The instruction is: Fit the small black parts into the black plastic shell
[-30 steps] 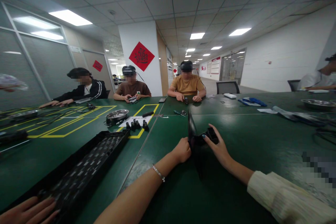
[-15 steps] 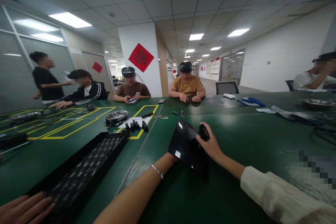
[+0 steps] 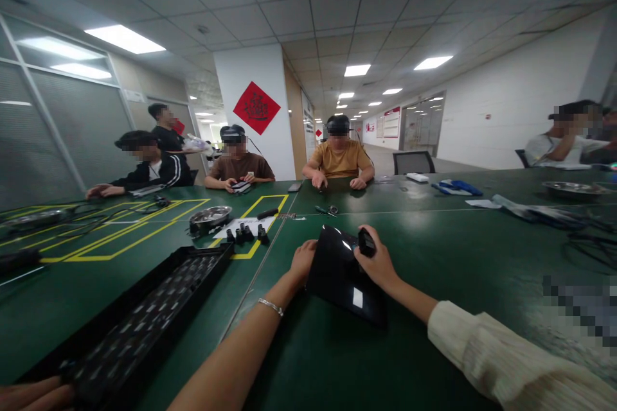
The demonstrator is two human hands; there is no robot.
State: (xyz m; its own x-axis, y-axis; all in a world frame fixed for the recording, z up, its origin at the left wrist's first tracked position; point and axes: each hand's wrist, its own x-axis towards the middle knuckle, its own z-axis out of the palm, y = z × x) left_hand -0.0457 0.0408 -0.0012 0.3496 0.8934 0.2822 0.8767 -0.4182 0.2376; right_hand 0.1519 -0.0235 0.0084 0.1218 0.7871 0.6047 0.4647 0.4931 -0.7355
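A glossy black panel (image 3: 337, 282) is tilted above the green table in front of me. My left hand (image 3: 303, 261) is closed on its left edge, with some fingers hidden behind it. A silver bracelet circles that wrist. On the panel's right side, my right hand (image 3: 378, 261) is closed around a small black block-like device (image 3: 366, 242), its thumb toward the panel's face. Whether the device touches the panel I cannot tell.
Left of me lies a long black tray (image 3: 159, 308) of small parts, with another person's hand (image 3: 36, 395) at its near end. Several black cylindrical pieces (image 3: 245, 233) stand near a metal bowl (image 3: 211, 219). Pliers-like tools (image 3: 328, 210) lie ahead. Co-workers sit across the green table (image 3: 434, 257).
My left hand has come out from beneath the panel to its left edge. The panel now lies at a flatter tilt. The other person's hand has slid down toward the lower left corner.
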